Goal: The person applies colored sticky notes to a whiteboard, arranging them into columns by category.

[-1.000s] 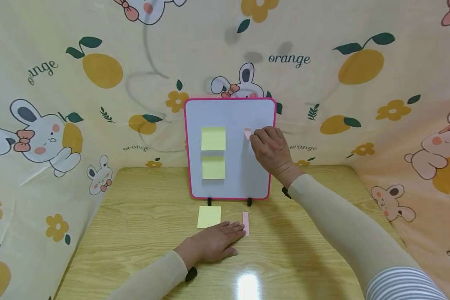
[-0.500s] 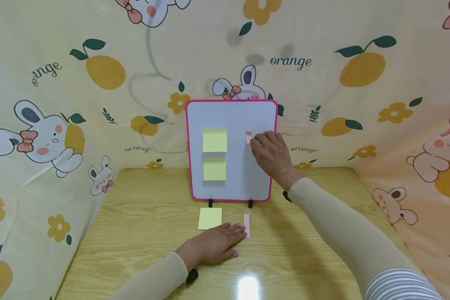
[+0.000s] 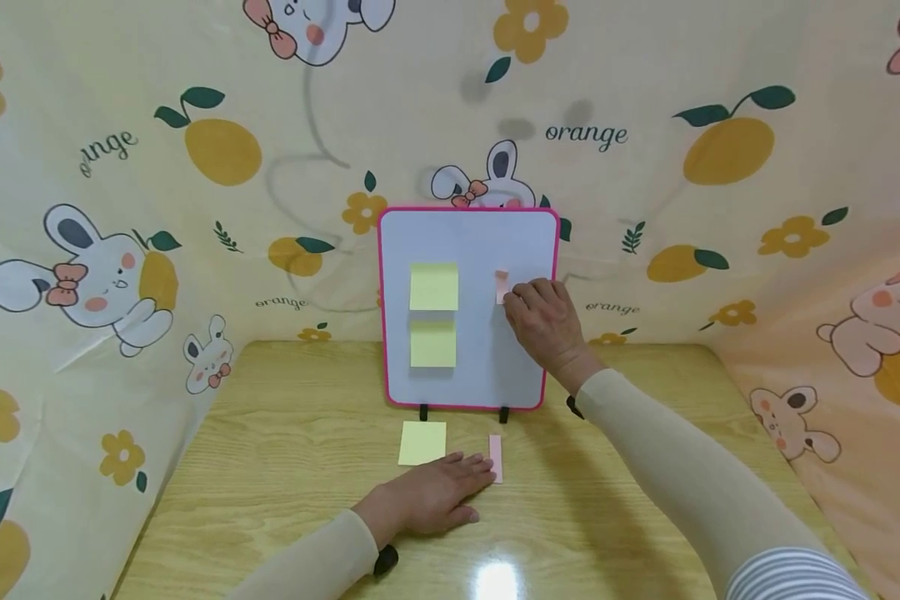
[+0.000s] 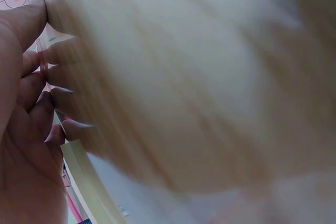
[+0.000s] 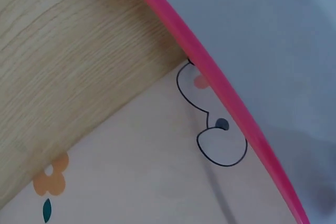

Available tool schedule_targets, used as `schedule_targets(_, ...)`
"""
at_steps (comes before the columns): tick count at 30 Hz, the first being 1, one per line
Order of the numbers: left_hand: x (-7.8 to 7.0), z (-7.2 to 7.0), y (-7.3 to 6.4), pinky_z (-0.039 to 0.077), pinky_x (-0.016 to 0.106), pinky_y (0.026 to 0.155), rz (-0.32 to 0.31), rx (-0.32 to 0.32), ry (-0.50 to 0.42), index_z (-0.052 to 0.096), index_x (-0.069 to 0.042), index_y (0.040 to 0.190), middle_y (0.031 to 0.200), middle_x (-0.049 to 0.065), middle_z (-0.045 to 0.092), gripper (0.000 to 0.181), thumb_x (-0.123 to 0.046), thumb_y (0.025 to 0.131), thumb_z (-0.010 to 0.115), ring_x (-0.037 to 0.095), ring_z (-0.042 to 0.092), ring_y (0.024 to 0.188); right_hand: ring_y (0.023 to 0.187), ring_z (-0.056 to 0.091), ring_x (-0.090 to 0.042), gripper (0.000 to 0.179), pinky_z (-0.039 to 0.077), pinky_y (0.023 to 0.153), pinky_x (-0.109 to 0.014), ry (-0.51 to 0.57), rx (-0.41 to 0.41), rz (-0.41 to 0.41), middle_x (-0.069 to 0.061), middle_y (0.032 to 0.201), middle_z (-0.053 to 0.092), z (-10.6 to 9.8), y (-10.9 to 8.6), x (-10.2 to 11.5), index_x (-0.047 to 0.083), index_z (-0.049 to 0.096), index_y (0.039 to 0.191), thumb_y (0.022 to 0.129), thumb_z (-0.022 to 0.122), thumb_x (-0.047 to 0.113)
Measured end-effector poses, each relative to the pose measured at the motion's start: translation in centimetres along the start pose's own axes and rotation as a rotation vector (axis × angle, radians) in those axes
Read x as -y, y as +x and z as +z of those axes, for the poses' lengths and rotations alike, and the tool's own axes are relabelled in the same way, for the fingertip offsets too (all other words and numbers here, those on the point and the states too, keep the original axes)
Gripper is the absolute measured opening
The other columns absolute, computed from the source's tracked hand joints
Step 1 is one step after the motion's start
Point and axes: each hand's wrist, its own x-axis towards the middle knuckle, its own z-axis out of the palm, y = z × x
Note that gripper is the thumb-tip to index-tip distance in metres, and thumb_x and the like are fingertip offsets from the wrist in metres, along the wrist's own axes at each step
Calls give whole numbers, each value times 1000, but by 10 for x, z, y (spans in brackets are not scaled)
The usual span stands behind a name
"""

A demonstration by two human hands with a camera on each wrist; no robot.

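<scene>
A small whiteboard (image 3: pixel 476 367) with a pink frame stands upright on the table. My right hand (image 3: pixel 547 321) is at its right side, fingers curled, pinching the lower end of a narrow pink sticky note (image 3: pixel 502 287) that lies against the board. Two yellow sticky notes (image 3: pixel 433 287) are on the board's left half, one above the other. My left hand (image 3: pixel 431 496) rests palm down on the table, fingers straight, fingertips over the edge of a second pink sticky strip (image 3: pixel 496 454). Just behind its knuckles lies a yellow sticky note (image 3: pixel 423 442). The right wrist view shows no hand.
Two black feet (image 3: pixel 423 412) hold up the board on the wood-grain table (image 3: pixel 292 442). Behind and at both sides hangs a patterned cloth (image 3: pixel 630 50) with rabbits and oranges. A black wrist strap (image 3: pixel 385 559) shows at the left sleeve.
My right hand has slid a little down the board, baring more of the pink sticky note. My left hand stays in place; the whole head view has shifted slightly.
</scene>
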Motion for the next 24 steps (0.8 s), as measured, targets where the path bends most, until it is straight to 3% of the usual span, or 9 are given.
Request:
schedule_targets(8, 0, 2, 1, 26, 36, 132, -1, 6, 2, 35, -15, 166, 173, 2, 32, 63, -46, 112, 45, 15, 28, 161, 103, 64, -33, 25, 55, 88, -46, -13, 18, -6, -12, 111, 72, 7, -11, 2, 5, 69, 113, 101, 72, 26)
schedule_targets(14, -1, 0, 1, 26, 36, 133, -6, 7, 0, 34, -16, 166, 173, 1, 31, 63, -46, 112, 46, 15, 27, 161, 111, 62, -34, 41, 55, 92, -48, -32, 65, -1, -13, 122, 66, 10, -24, 2, 3, 66, 131, 100, 71, 29)
schedule_targets(20, -3, -4, 1, 27, 34, 132, -13, 18, 13, 35, -16, 166, 173, 0, 32, 63, -46, 112, 46, 14, 28, 160, 128, 53, -36, 50, 47, 112, -52, -32, 150, -8, -17, 139, 57, 12, -36, 7, 1, 57, 144, 105, 60, 31)
schedule_targets(24, -5, -12, 3, 31, 37, 131, -20, 15, 69, 43, -19, 163, 169, -2, 40, 59, -46, 110, 48, 15, 34, 158, 138, 47, -37, 56, 36, 125, -55, -41, 171, -8, -18, 149, 52, 14, -42, 11, 1, 53, 150, 104, 59, 33)
